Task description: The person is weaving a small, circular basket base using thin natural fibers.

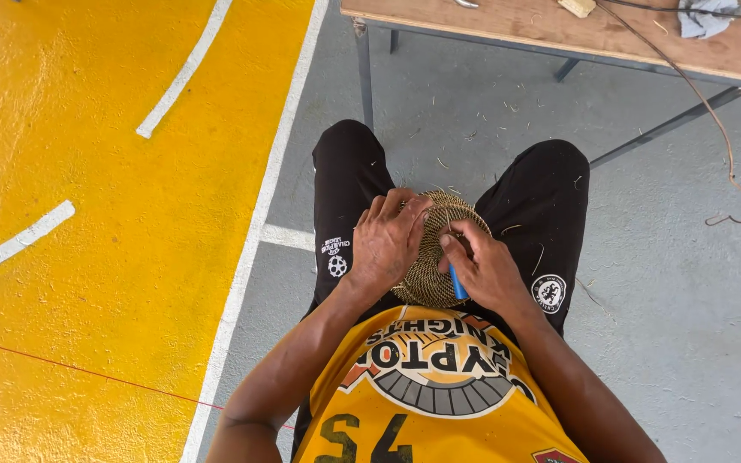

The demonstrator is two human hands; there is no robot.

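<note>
Gripping the round woven basket [429, 257] at frame centre, my left hand [385, 240] steadies it; my right hand [482, 270] pinches a blue tool [458, 290].

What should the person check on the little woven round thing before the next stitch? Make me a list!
1. Left hand holds the woven disc steady: ok, its fingers lie over the disc's left side.
2. Right hand has the blue tool: ok, it is pinched in the fingers at the disc's right side.
3. Disc is supported: ok, it sits over the lap between the black shorts.
4. Tool tip is in the right gap of the weave: cannot tell, the fingers hide it.
5. Spare strand is ready: cannot tell, none shows clearly at the hands.
6. Floor is tidy: not ok, bits of fibre lie scattered.
</note>
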